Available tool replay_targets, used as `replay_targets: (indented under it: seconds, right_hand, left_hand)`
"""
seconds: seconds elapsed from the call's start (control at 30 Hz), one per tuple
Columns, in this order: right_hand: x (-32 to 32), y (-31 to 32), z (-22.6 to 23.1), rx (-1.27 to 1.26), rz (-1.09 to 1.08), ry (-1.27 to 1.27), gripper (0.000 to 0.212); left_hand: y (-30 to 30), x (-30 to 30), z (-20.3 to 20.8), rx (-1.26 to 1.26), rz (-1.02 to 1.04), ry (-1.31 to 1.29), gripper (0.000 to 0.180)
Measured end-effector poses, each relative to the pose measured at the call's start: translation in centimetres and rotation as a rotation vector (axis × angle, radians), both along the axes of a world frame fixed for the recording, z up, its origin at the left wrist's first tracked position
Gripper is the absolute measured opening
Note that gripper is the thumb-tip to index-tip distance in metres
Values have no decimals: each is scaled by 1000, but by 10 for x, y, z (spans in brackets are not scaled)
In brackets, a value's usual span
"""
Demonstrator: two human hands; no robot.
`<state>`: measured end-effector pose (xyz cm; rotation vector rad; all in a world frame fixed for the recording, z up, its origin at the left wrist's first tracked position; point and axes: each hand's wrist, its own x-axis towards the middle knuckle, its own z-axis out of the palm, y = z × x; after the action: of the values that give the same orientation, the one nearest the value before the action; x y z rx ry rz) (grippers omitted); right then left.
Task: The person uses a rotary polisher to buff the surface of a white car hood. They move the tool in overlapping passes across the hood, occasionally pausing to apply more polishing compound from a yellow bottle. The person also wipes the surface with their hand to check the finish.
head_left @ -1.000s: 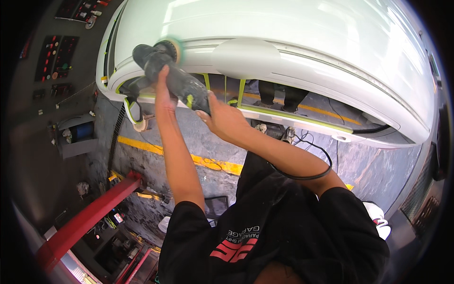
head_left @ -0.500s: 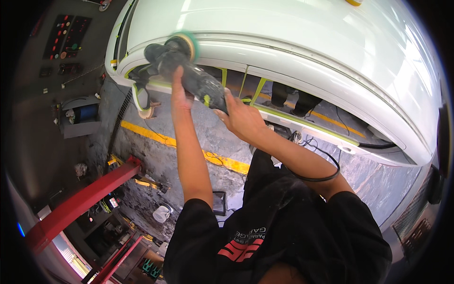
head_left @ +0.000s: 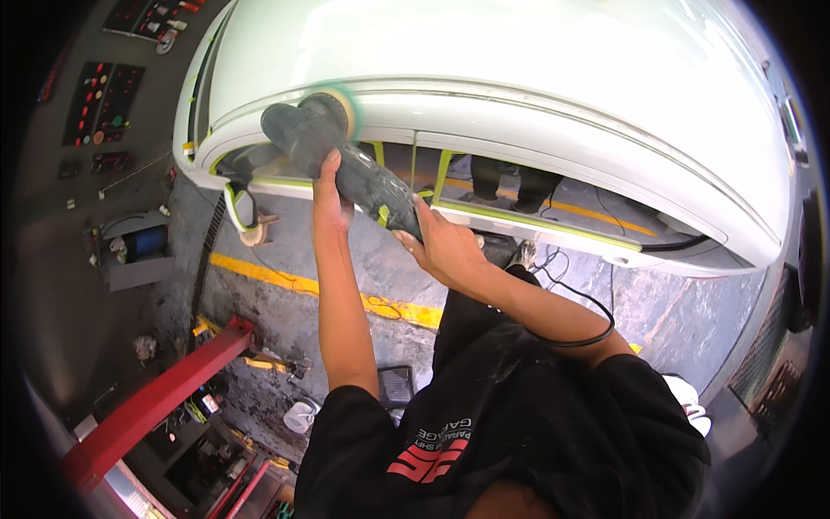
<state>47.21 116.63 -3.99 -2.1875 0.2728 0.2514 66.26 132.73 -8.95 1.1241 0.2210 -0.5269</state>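
Both my hands hold a dark grey power polisher (head_left: 373, 180) with a dusty body. My left hand (head_left: 332, 197) is closed under its neck near the head, thumb along the side. Farther back, my right hand (head_left: 446, 244) wraps round the handle end. The round pad (head_left: 342, 114), green-rimmed and blurred at its edge, stands tilted against the white car's upper side edge, just above the windows. A black power cord (head_left: 596, 304) loops over my right forearm. Yellow-green masking tape (head_left: 443, 173) lines the window frames of the car (head_left: 536, 65).
The car's side mirror (head_left: 245, 210) juts out at left. A red metal beam (head_left: 164, 398) rises at lower left. Near a yellow floor line (head_left: 285, 278) stand a white bucket (head_left: 300, 416) and a dark tray (head_left: 397, 386). Cables lie by the car.
My view has shifted, so the car sits lower and more to the left. Along the roof edge, the polisher has moved a little to the right and nearer me. Both hands keep their hold.
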Motion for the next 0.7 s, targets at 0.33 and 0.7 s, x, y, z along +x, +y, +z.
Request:
replay_targets:
  seconds: [0.33,0.7]
  right_hand:
    - [-135,-72,-2,159,-274,196,79]
    - [-280,-99,-33,364,-769,-3,83]
  left_hand:
    - [-127,-126,26,135,-210,-146,72]
    - [-254,-251,41,79,-648,-229,55]
